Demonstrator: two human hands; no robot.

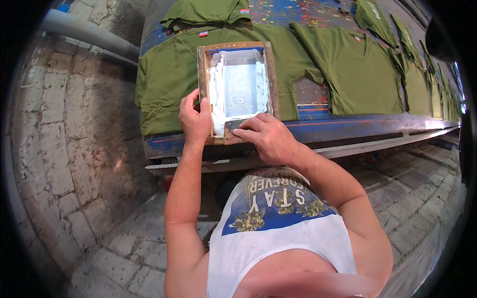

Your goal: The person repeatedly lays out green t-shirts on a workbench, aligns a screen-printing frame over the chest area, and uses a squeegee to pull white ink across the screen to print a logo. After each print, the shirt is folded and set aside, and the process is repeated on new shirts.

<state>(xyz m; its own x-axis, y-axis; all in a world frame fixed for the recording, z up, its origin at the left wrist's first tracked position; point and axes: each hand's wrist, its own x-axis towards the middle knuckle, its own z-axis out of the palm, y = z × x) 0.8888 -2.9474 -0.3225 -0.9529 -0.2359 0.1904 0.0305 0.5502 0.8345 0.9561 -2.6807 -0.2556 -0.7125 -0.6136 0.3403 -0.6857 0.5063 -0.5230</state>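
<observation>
A wooden screen-printing frame (202,69) lies over the chest of a spread green T-shirt (166,89). White ink (216,82) lines both sides of its mesh (241,69), around a pale design in the middle. My left hand (195,118) grips the frame's left side near the lower corner, thumb on top. At the frame's near end, my right hand (271,136) is closed on a squeegee (232,130) with a dark, flat body. The squeegee's lower edge is hidden.
More green T-shirts (362,74) lie in a row along the long, paint-spotted table (323,123) to the right. Another shirt (203,12) lies beyond the frame. A metal rail (338,149) runs along the table's near edge. At left are a grey pipe (89,32) and a block wall (54,114).
</observation>
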